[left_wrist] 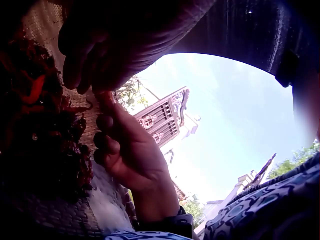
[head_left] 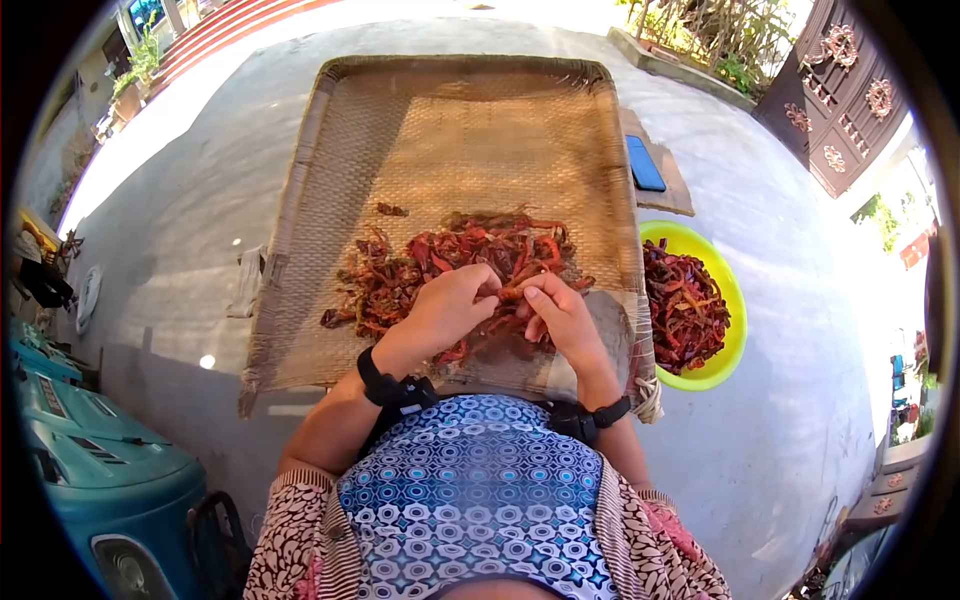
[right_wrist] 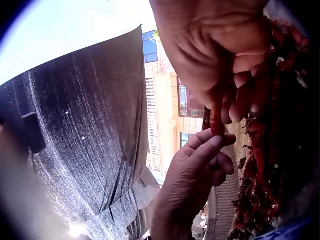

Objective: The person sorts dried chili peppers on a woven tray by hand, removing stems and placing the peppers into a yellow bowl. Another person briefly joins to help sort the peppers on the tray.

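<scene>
Both hands meet over a heap of dried red chili peppers (head_left: 470,245) on a large woven bamboo tray (head_left: 500,130). A single red chili pepper (right_wrist: 216,120) spans the gap between them. My left hand (head_left: 455,305) pinches one end of it between thumb and fingers. At the other end, my right hand (head_left: 568,320) grips it with thumb and forefinger, the remaining fingers curled beneath. In the left wrist view, the pepper is mostly covered by the dark left hand (left_wrist: 120,45), while the right hand (left_wrist: 137,155) shows lower down.
Right of the tray, a lime-green basin (head_left: 738,310) holds more red chili peppers. A blue flat object (head_left: 645,165) lies on a board (head_left: 675,185) beyond it. Teal machine-like equipment (head_left: 110,450) stands at the left on the concrete floor (head_left: 190,230).
</scene>
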`<state>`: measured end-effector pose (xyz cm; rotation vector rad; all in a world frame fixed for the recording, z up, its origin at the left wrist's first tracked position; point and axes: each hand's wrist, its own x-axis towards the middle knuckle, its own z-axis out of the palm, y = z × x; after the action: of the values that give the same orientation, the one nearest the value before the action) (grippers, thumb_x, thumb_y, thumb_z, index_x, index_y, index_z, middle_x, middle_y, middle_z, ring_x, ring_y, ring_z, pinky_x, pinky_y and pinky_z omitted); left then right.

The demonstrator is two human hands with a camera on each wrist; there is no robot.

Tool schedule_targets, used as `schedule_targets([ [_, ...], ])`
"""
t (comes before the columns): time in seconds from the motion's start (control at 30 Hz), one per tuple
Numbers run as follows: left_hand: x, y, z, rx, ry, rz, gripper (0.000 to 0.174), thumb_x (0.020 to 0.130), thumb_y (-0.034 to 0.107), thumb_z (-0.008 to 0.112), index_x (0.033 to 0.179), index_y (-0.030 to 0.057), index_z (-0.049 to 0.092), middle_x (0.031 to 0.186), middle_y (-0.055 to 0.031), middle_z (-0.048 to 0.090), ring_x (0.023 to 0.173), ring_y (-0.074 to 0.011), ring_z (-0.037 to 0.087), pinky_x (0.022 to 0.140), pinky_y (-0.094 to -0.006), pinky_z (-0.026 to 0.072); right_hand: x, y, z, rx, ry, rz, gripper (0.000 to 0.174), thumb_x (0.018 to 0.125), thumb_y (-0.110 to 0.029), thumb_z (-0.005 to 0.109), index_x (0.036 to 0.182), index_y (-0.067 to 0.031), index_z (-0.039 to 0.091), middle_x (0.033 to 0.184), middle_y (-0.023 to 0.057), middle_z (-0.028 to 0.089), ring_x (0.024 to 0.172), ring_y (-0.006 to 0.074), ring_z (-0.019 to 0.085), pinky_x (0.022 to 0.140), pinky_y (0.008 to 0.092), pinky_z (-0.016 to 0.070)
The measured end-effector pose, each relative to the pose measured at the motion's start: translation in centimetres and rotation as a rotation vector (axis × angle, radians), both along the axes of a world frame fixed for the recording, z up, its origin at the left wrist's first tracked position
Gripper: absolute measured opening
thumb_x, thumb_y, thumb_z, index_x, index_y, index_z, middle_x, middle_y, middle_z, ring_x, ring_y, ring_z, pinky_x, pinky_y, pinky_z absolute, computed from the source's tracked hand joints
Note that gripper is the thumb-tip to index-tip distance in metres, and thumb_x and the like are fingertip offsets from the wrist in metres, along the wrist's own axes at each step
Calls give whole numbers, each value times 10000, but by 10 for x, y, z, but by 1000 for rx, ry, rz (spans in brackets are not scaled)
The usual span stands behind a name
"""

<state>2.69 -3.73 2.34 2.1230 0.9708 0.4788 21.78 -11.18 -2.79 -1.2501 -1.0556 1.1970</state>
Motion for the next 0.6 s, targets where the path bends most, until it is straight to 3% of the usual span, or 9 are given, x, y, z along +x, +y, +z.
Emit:
schedule_targets([
  [0.07, -6, 5, -11, 78, -35, 74, 181, 862, 166, 642, 1000, 59, 594, 924, -69, 602, 761, -207, 567, 687, -353, 471, 10, -3, 0, -20, 22, -16, 225, 987, -261, 537, 1051, -54, 599, 771, 11, 613, 547, 66, 543, 479, 209, 432],
  [0.1, -11, 13, -19, 107, 37, 102, 162, 857, 175, 649, 958, 58, 599, 916, -73, 574, 786, -225, 572, 707, -368, 476, 13, -10, 25, -126, -34, -134, 196, 983, -246, 547, 1026, -65, 610, 759, 7, 609, 541, 71, 543, 481, 211, 435],
  [0.2, -16, 24, -30, 84, 194, 130, 152, 859, 187, 650, 920, 57, 601, 897, -81, 552, 798, -239, 580, 720, -373, 479, 54, -18, 12, 18, 266, -418, 250, 1001, -306, 510, 1074, -87, 606, 778, -23, 591, 587, 72, 520, 525, 241, 441],
  [0.3, -4, 21, -33, 139, 287, 169, 189, 857, 250, 661, 893, 71, 612, 937, -91, 553, 795, -258, 588, 707, -387, 481, 81, -29, 10, 269, 803, -574, 352, 999, -404, 476, 1172, -124, 601, 822, -47, 582, 632, 75, 467, 558, 238, 395],
  [0.33, -2, 21, -32, 153, 338, 181, 196, 856, 262, 663, 892, 76, 615, 946, -91, 553, 794, -261, 589, 704, -389, 481, 86, -30, 10, 224, 808, -652, 342, 999, -386, 478, 1201, -133, 589, 834, -43, 587, 640, 78, 483, 557, 245, 401],
  [0.4, -4, 24, -38, 168, 351, 153, 226, 848, 298, 676, 897, 84, 624, 959, -86, 559, 792, -269, 595, 703, -395, 484, 80, -29, 5, 160, 761, -584, 330, 998, -363, 482, 1184, -111, 586, 845, -27, 595, 648, 83, 504, 563, 254, 415],
  [0.47, -6, 24, -39, 152, 265, 162, 242, 843, 304, 682, 917, 80, 630, 942, -92, 583, 782, -276, 602, 705, -392, 487, 62, -23, 1, 113, 524, -451, 275, 988, -332, 512, 1133, -110, 588, 835, -17, 606, 617, 84, 516, 540, 240, 408],
  [0.6, -18, 26, -47, 78, -70, 215, 200, 873, 233, 676, 952, 58, 624, 845, -54, 613, 708, -189, 596, 627, -324, 481, 16, -13, 13, -67, 120, -102, 229, 971, -256, 550, 1115, -82, 589, 810, 18, 615, 549, 81, 530, 478, 243, 402],
])
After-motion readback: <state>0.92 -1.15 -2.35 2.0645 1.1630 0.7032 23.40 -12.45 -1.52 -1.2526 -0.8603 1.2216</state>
